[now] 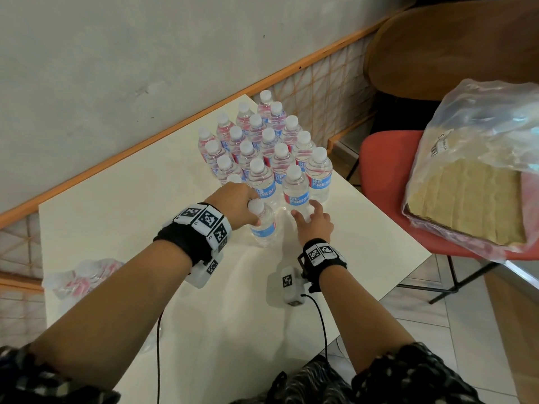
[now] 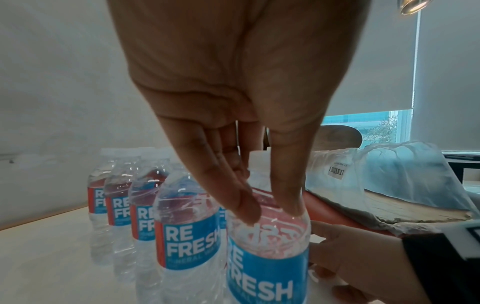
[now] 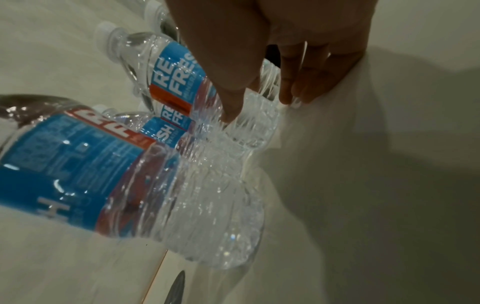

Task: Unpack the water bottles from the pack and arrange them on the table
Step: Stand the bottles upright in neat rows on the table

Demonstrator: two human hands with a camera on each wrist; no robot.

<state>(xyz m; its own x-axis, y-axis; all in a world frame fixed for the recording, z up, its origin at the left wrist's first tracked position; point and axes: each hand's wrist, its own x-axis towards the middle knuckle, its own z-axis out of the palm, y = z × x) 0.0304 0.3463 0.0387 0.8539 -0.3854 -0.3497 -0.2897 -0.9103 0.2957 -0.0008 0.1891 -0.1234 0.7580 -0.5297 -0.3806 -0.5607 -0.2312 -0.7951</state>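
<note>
Pale bench (image 1: pixel 122 217): my left hand (image 1: pixel 233 204) grips the upright bottle (image 1: pixel 264 228) (nearest); right hand (image 1: pixel 313 224), fingers loose, touches its three-o'clock neighbour (image 1: pixel 296 189).

Clear water bottles (image 1: pixel 271 147) with white caps and blue-red labels stand upright in tight rows toward 1 o'clock; one more bottle (image 1: pixel 262 224) stands upright at their 6 o'clock edge.
</note>
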